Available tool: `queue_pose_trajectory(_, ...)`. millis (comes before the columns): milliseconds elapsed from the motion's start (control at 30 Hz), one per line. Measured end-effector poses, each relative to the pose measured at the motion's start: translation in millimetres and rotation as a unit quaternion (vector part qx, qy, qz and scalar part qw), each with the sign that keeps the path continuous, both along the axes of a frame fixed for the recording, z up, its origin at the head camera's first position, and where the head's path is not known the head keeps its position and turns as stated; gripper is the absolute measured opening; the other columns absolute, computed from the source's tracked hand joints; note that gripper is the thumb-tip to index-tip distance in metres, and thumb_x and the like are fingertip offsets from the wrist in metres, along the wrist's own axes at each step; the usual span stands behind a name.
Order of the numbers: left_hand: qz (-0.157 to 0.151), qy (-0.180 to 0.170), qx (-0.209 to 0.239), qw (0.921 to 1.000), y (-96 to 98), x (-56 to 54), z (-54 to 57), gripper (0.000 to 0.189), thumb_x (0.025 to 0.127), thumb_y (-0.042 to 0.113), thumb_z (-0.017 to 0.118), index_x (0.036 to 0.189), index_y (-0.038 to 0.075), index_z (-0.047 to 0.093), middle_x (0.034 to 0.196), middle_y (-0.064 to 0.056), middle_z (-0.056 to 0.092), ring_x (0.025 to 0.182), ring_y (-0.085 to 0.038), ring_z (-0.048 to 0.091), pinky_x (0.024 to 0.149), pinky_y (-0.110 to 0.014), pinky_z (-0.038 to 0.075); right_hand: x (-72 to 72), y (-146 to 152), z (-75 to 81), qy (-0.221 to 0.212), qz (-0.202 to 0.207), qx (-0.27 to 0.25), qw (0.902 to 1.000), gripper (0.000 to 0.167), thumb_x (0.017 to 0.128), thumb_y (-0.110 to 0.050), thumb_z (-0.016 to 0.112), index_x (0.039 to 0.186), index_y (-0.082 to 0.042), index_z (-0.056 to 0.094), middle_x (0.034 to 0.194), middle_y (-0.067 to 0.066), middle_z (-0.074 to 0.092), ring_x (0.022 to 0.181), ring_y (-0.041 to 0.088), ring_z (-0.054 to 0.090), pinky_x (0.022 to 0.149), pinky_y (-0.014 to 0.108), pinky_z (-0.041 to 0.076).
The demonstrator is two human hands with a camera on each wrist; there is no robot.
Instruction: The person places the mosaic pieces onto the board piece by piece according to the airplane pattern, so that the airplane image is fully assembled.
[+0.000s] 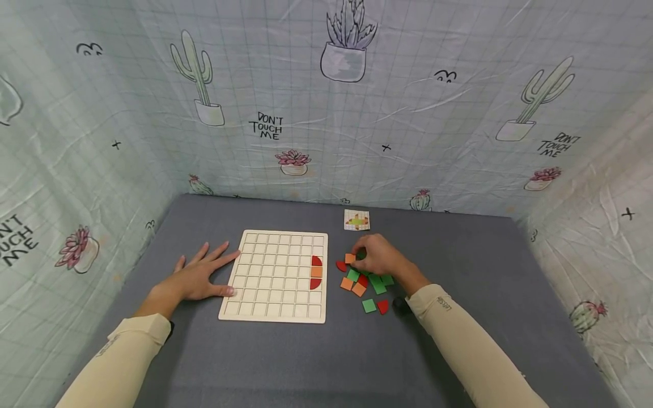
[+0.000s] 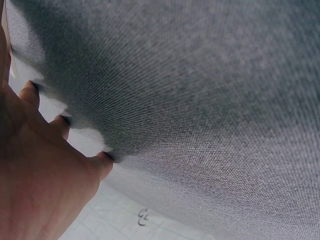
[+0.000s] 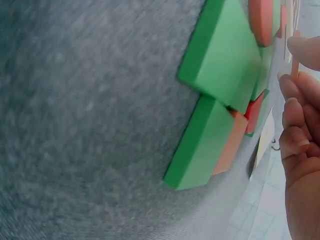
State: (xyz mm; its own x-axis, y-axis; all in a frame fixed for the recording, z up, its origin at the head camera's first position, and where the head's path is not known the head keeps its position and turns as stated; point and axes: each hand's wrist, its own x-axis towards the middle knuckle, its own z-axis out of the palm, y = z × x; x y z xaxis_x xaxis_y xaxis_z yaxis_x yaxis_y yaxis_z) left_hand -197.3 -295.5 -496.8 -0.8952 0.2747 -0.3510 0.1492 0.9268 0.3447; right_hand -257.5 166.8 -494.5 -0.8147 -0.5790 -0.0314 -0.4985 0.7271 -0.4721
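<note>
My left hand (image 1: 200,277) lies spread, its fingertips and thumb touching the left edge of a pale grid board (image 1: 265,285). Along the board's right side sit an orange square tile (image 1: 316,272) and two red rounded pieces, one above it and one below. My right hand (image 1: 381,256) pinches another orange square tile (image 1: 350,258) between thumb and fingertips, just above the loose pile. The right wrist view also shows this orange tile (image 3: 295,56), seen edge-on. Beneath and around that hand are several green tiles (image 3: 222,60), orange squares and red pieces, partly hidden by the hand.
A small pattern card (image 1: 356,220) lies on the grey table (image 1: 245,362) behind the pile. Near the right cuff are a green square (image 1: 369,306) and a red piece (image 1: 382,306). A printed cloth (image 1: 306,113) hangs around the back and sides.
</note>
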Motion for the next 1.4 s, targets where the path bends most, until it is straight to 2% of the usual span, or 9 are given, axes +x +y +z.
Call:
queue_pose_trajectory(433,-0.003,0.0,0.003,1.0,0.2,0.0,1.5,0.106,0.08,0.078,0.07,0.166,0.035,0.026,0.178,-0.01,0.009,0.161,-0.052,-0.001,0.115,-0.085,-0.002,9.2,-15,7.7,-0.001,0.018,-0.027,0.9995,0.022,0.089,-0.021,0.082,0.105,-0.006,0.082,0.104,0.006,0.079,0.082,0.01,0.065,0.071,0.023,0.053)
queue_pose_trajectory(800,0.0,0.0,0.006,1.0,1.4,1.7,6.2,0.105,0.081,0.074,0.073,0.166,0.032,0.028,0.177,-0.011,0.01,0.16,-0.053,0.0,0.115,-0.085,-0.001,13.2,-26,9.8,-0.006,0.044,-0.056,0.9975,0.02,0.089,-0.018,0.083,0.103,-0.004,0.081,0.096,0.008,0.077,0.069,0.003,0.057,0.062,0.02,0.05)
queue_pose_trajectory(1400,-0.003,0.001,0.011,0.9999,-0.4,0.9,2.1,0.105,0.081,0.075,0.072,0.166,0.033,0.027,0.178,-0.01,0.009,0.161,-0.052,-0.002,0.115,-0.085,-0.003,17.6,-47,6.4,-0.003,0.054,-0.064,0.9965,0.017,0.089,-0.016,0.082,0.102,-0.005,0.08,0.095,0.008,0.077,0.073,0.004,0.06,0.066,0.019,0.052)
